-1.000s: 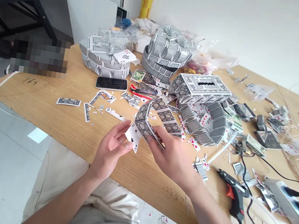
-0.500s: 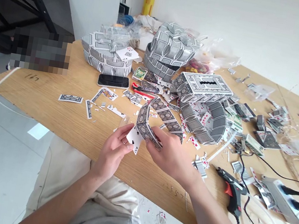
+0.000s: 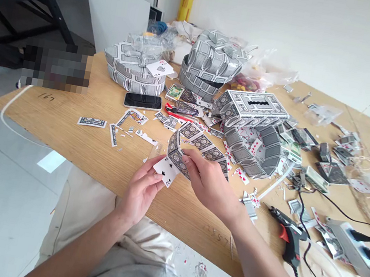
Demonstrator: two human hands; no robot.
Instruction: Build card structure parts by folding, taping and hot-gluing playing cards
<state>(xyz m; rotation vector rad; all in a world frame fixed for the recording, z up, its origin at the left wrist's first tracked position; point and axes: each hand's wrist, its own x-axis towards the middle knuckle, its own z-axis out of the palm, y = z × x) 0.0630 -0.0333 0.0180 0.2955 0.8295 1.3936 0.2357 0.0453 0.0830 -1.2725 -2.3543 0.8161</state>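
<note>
My left hand pinches a playing card, a two of spades, face up by its left side. My right hand grips a ring of joined playing cards, whose dark patterned backs face up and outward. The card's upper right edge meets the near left corner of the ring; whether the two are attached I cannot tell. Both are held above the front part of the wooden table. Behind the ring lie card scraps and a red utility knife.
At the back stand grey card-covered boxes and a slotted box on an open card basket. A phone lies left of the knife. A glue gun with a cable and a power strip occupy the right.
The card ring has tilted in my right hand, and its right hand's fingers have shifted slightly left. My left hand keeps the two of spades, now lying flatter. The whole view has shifted slightly.
</note>
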